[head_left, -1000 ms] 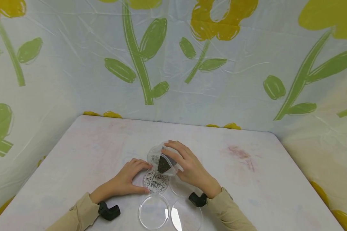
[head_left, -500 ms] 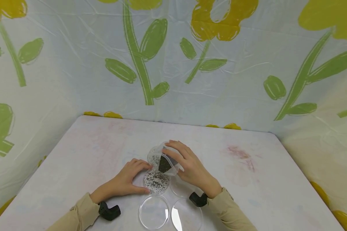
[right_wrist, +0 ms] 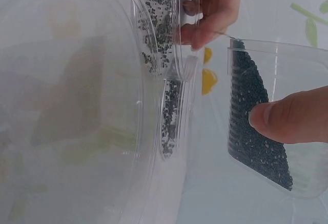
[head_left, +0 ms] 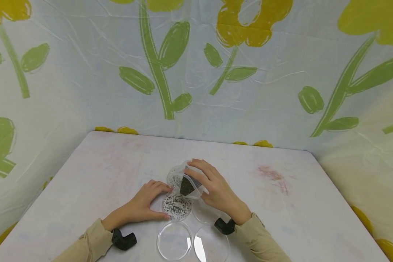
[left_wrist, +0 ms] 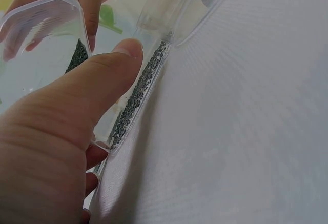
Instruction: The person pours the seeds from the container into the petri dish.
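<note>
My right hand (head_left: pixel 221 191) grips a clear plastic tub (right_wrist: pixel 302 65), tilted low over the petri dishes. Small dark grains (right_wrist: pixel 253 126) are heaped in the tub's lower corner, and the thumb lies against its wall. Below the tub's lip lies a clear petri dish (head_left: pixel 177 206) with dark grains scattered over its bottom. My left hand (head_left: pixel 141 205) holds this dish from the left, thumb at the near rim and fingers at the far rim. Farther back, a second petri dish (head_left: pixel 173 179) with grains is partly hidden behind the tub.
Nearer me are two clear round dishes, the left dish (head_left: pixel 174 241) and the right dish (head_left: pixel 211 243). Another clear dish (head_left: pixel 204 213) lies partly under my right hand. Everything stands on a pale, stained tabletop (head_left: pixel 118 160) before a flower-printed curtain (head_left: pixel 265 91).
The grains on the held dish look slightly more widely spread. The tub has shifted a touch to the right; both hands otherwise stay almost still.
</note>
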The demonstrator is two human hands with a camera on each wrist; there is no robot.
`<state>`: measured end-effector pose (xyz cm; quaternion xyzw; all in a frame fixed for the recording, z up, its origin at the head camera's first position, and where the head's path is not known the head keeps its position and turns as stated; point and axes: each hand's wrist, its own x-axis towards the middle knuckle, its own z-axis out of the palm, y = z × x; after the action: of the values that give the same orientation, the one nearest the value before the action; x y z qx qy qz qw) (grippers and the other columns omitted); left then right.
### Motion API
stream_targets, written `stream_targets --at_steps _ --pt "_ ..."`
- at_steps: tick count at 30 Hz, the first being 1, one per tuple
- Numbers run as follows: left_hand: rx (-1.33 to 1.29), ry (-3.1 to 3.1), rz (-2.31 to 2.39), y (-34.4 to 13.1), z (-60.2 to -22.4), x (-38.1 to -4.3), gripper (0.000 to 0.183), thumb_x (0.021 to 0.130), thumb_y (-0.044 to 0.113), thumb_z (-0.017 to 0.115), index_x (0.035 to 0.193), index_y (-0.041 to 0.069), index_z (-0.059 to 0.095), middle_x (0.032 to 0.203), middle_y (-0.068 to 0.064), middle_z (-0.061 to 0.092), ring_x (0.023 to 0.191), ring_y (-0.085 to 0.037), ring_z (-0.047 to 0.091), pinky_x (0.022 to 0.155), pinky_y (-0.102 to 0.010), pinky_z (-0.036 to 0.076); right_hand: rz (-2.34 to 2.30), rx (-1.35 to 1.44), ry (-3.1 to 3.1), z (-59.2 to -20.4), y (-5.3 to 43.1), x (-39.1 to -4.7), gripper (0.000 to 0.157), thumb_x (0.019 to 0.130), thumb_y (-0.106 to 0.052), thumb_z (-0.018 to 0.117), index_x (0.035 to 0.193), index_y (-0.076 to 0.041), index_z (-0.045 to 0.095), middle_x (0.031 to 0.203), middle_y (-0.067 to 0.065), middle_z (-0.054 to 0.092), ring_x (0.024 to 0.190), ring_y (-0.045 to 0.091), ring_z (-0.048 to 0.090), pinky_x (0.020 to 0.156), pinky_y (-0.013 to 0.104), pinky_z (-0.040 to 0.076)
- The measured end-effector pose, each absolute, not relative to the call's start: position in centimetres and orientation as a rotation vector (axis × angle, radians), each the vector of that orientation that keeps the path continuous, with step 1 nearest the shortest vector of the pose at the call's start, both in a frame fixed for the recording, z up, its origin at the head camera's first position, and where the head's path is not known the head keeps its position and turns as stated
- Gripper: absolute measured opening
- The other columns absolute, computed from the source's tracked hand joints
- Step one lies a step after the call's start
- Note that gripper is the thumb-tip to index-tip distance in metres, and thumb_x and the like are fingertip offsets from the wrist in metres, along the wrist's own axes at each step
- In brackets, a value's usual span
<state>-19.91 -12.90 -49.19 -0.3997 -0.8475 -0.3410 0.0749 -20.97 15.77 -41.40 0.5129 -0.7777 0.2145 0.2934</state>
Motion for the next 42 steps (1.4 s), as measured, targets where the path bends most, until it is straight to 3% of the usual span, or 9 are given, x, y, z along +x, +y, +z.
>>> stream_targets --at_steps 13,19,26,33,35,39,42 --pt "-1.189 -2.547 -1.032 -12.8 -49.1 -19.9 0.076 0.074 0.062 0.078 0.134 0.019 0.058 0.135 0.010 0.054 0.119 -0.011 0.044 0.097 -0.044 0.038 0.661 1.344 -2.080 -41.6 16.1 -21.4 0.086 0.059 0.019 0.071 0.139 -0.002 0.050 0.142 0.018 0.047 0.134 0.036 0.042 0.111 0.042 0.034" --pt "-1.185 -2.550 -1.037 -12.8 -49.2 -19.8 0.077 0.074 0.062 0.078 0.134 0.019 0.058 0.135 0.009 0.054 0.118 -0.011 0.044 0.097 -0.043 0.038 0.860 1.269 -2.151 -42.2 16.9 -21.8 0.084 0.066 0.011 0.078 0.143 -0.001 0.046 0.144 0.019 0.044 0.135 0.034 0.039 0.110 0.037 0.035" --pt "-1.184 -2.558 -1.038 -12.8 -49.3 -19.8 0.078 0.073 0.062 0.078 0.134 0.019 0.058 0.135 0.007 0.055 0.118 -0.012 0.044 0.097 -0.045 0.038 1.163 1.020 -2.233 -43.0 17.9 -22.2 0.091 0.066 0.002 0.088 0.145 -0.008 0.044 0.145 0.011 0.046 0.131 0.030 0.044 0.103 0.050 0.041" --pt "-1.181 -2.570 -1.049 -12.8 -49.1 -19.7 0.077 0.073 0.062 0.078 0.134 0.018 0.058 0.134 0.006 0.055 0.118 -0.012 0.044 0.097 -0.044 0.038 1.381 0.794 -2.252 -40.6 18.2 -21.0 0.091 0.060 0.014 0.088 0.139 0.010 0.043 0.138 0.028 0.048 0.128 0.044 0.045 0.109 0.050 0.036" --pt "-1.181 -2.571 -1.050 -12.8 -49.0 -19.7 0.077 0.073 0.061 0.079 0.133 0.018 0.058 0.134 0.006 0.055 0.118 -0.012 0.044 0.097 -0.044 0.038 1.502 0.728 -2.250 -41.3 18.8 -21.6 0.092 0.062 0.015 0.087 0.142 0.008 0.041 0.141 0.026 0.047 0.132 0.042 0.042 0.109 0.053 0.033" --pt "-1.176 -2.578 -1.061 -12.8 -49.0 -19.7 0.077 0.074 0.061 0.079 0.134 0.017 0.058 0.134 0.006 0.054 0.118 -0.012 0.044 0.097 -0.044 0.038 1.711 0.618 -2.208 -43.4 20.6 -23.3 0.093 0.066 0.012 0.086 0.146 0.000 0.040 0.145 0.018 0.047 0.137 0.031 0.040 0.112 0.047 0.031" --pt "-1.168 -2.588 -1.074 -12.9 -48.9 -19.7 0.077 0.073 0.061 0.079 0.134 0.017 0.058 0.135 0.007 0.054 0.119 -0.012 0.043 0.098 -0.045 0.037 1.826 0.549 -2.191 -44.3 21.6 -24.1 0.094 0.070 0.008 0.085 0.150 -0.005 0.038 0.148 0.014 0.046 0.141 0.024 0.037 0.115 0.033 0.027"
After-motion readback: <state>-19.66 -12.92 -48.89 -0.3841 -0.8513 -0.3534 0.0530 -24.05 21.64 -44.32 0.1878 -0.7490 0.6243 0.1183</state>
